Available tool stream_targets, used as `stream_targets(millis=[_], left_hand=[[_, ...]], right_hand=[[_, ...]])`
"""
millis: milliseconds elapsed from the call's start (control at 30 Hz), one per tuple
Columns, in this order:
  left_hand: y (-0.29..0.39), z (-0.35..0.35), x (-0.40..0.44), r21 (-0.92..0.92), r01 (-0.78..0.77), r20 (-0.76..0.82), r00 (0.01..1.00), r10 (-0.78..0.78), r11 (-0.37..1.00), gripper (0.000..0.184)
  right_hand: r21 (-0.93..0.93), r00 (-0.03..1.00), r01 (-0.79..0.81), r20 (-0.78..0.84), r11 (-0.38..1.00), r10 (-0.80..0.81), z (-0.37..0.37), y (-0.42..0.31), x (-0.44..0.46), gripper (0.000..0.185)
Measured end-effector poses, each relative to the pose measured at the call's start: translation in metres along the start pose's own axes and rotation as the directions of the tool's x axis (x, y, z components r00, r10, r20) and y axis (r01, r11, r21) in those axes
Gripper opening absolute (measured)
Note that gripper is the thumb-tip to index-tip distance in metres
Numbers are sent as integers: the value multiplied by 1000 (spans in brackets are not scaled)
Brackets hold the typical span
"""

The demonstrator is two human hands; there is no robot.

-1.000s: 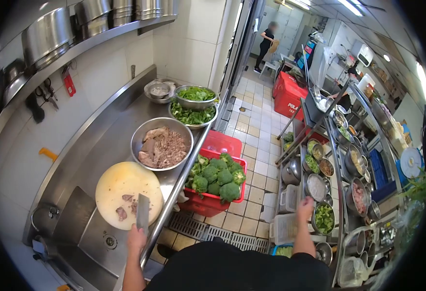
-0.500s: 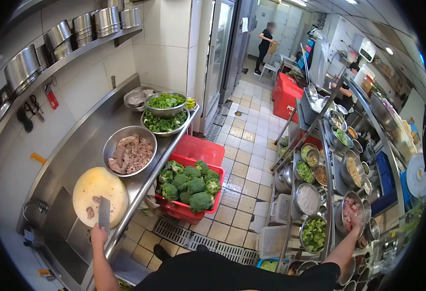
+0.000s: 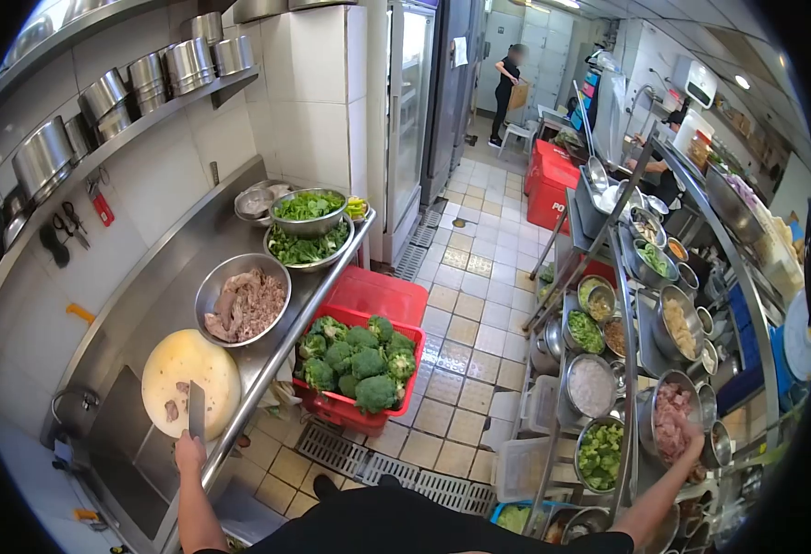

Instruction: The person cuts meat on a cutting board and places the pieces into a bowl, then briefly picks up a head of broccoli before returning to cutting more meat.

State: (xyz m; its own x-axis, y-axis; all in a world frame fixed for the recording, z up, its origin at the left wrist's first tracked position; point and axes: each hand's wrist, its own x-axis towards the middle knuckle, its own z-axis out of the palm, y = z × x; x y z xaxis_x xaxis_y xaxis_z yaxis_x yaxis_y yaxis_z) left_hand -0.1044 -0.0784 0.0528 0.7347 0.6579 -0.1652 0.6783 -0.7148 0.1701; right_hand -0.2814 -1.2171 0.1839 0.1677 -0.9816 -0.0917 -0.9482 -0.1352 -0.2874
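Cleaver (image 3: 197, 411), which L hand (image 3: 190, 452) is gripping over board (image 3: 204, 355), may be slipping if attn is drifting to bowl (image 3: 647, 420), where R hand (image 3: 693, 448) is touching meat (image 3: 671, 414), closure unclear.

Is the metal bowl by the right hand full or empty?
Not empty: pink meat covers much of the inside of the metal bowl; the right hand overlaps its near edge.

Ceiling lamps (image 3: 743, 82) shine brightly, floor tiles (image 3: 452, 357) gleam, and fisheye distortion bends the black-cornered edges.
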Motion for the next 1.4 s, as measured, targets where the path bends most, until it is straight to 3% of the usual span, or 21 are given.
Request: stream_targets(millis=[167, 233, 333, 433, 533, 700, 833, 933, 1033, 1100, 1167, 1200, 1233, 1267, 1300, 1333, 1400], left_hand=[[0, 3, 6, -37, -2, 5, 1000, 2, 999, 33], [-4, 6, 3, -31, -6, 12, 1000, 6, 1000, 32], [-7, 10, 5, -9, -36, 30, 999, 36, 999, 32], [-5, 17, 11, -1, -61, 38, 997, 61, 998, 34], [10, -2, -3, -15, -49, 92, 995, 50, 999, 37], [1, -7, 0, -31, -110, 144, 983, 113, 993, 38], [-9, -19, 5, -70, -105, 214, 970, 117, 992, 43], [-15, -23, 16, -84, -110, 255, 959, 128, 990, 50], [-20, -30, 22, -103, -163, 311, 932, 187, 981, 49], [-26, -32, 29, -150, -158, 331, 922, 201, 976, 46], [-64, 16, 70, -367, -89, 315, 925, 214, 926, 38], [-79, 34, 83, -469, -51, 310, 925, 219, 881, 34], [-57, -30, 56, -537, 71, 393, 903, 175, 841, 25], [-65, -26, 60, -591, 71, 375, 906, 195, 803, 24], [-75, -18, 65, -644, 70, 354, 910, 215, 762, 23], [-79, -14, 69, -698, 68, 329, 915, 235, 713, 22], [-78, -20, 71, -721, 47, 304, 918, 254, 692, 24]], right_hand=[[-11, 994, 57, -95, 998, -57, -30, -23, -8, 68], [66, 961, 119, -260, 991, -98, -31, -43, -15, 67], [184, 780, 287, -614, 940, -118, -12, -75, -29, 59], [95, 697, 372, -686, 923, -210, -11, -114, -61, 54], [48, 701, 396, -660, 917, -268, -10, -145, -97, 52], [282, 739, 481, -640, 830, -210, 19, -145, -120, 45], [426, 781, 530, -581, 733, -228, 78, -129, -111, 39], [488, 840, 404, -532, 774, -103, 102, -146, -201, 37], [553, 873, 434, -453, 711, -180, 171, -119, -217, 34], [443, 912, 343, -366, 828, -182, 190, -114, -272, 27], [515, 945, 303, -274, 802, -181, 259, -71, -271, 22], [210, 957, 275, -155, 938, -246, 291, -45, -260, 24], [-129, 888, 460, 42, 879, -458, 318, -17, -261, 29], [-366, 740, 668, 235, 648, -630, 344, 11, -263, 34], [-126, 875, 444, 277, 887, -398, 354, 33, -292, 33], [6, 915, 225, 343, 974, -213, 349, 40, -327, 32], [161, 868, -20, 492, 987, -62, 335, 45, -388, 30]])
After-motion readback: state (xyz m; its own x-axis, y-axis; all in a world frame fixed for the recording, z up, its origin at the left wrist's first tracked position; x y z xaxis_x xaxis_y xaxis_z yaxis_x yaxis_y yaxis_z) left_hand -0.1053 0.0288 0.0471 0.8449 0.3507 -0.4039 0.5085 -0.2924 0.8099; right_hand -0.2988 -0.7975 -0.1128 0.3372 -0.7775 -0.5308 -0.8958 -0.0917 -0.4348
